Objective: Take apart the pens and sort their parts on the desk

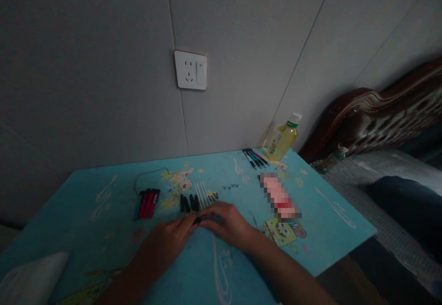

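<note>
Grey wall panels [113, 89], fitted with a white socket plate [191, 70], rise behind a light-blue surface [113, 236] printed with cartoon figures; near its front middle the left hand [171, 240] and the right hand [229, 224] meet, the fingers of both pinched close together on a small dark pen part [199, 220], mostly covered by them, so its exact shape cannot be told; just beyond the fingers stand short black tubes [189, 203] in a row, slim pale refills [202, 196] beside them and smaller dark pieces [213, 196] to the right; red and blue barrels [148, 204] lie together farther left; tiny clip-like pieces [230, 187] lie behind the right hand; assembled-looking pens [254, 158] lie side by side near the wall, close to a yellow bottle [282, 140] with a white cap; a pixelated pink packet [278, 194] lies nearer, right of the hands.
</note>
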Demonstrator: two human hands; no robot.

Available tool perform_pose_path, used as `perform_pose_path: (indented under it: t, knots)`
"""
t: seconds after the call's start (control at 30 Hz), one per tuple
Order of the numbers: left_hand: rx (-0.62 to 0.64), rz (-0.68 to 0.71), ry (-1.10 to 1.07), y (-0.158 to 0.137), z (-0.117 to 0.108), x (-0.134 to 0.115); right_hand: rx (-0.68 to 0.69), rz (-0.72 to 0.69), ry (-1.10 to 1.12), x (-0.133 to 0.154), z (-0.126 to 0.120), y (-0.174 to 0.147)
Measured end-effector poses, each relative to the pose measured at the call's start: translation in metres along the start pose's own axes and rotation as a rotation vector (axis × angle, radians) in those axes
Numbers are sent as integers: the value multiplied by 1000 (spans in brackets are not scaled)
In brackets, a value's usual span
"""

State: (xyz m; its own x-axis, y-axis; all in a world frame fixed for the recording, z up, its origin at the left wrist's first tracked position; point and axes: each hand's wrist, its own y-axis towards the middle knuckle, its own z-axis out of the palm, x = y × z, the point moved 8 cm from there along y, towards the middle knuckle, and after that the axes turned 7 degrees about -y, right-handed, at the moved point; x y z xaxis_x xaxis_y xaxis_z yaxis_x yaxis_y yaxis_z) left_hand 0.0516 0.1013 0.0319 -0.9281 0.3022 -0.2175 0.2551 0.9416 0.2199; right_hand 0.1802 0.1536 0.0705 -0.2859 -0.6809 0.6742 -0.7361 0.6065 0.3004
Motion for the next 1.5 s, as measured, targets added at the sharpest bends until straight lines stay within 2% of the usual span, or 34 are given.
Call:
perform_pose_path:
  t: [0.17, 0.37, 0.43, 0.7, 0.83, 0.93, 1.2, 1.5]
  knots:
    - [-18, -35, 40, 0, -8, 0, -44, 106, 11, -11, 3, -1]
    - [32, -113, -57, 1, -8, 2, -135, -12, 96, 0, -4, 2]
    - [50, -131, -95, 3, -9, 1, -147, -8, 79, 0, -8, 2]
    - [62, -196, -69, 4, -17, 3, -201, 162, -284, -39, -43, -1]
    - [57, -192, -59, 3, -18, 4, -202, 316, -523, -67, -69, -8]
    - [44, -190, -57, 3, -17, 4, -201, 403, -609, -81, -80, -14]
    - [14, -140, -64, 2, -13, 1, -124, 410, -615, -97, -67, -14]
    - [20, -131, -52, 2, -12, -1, -184, 400, -547, -101, -64, -14]
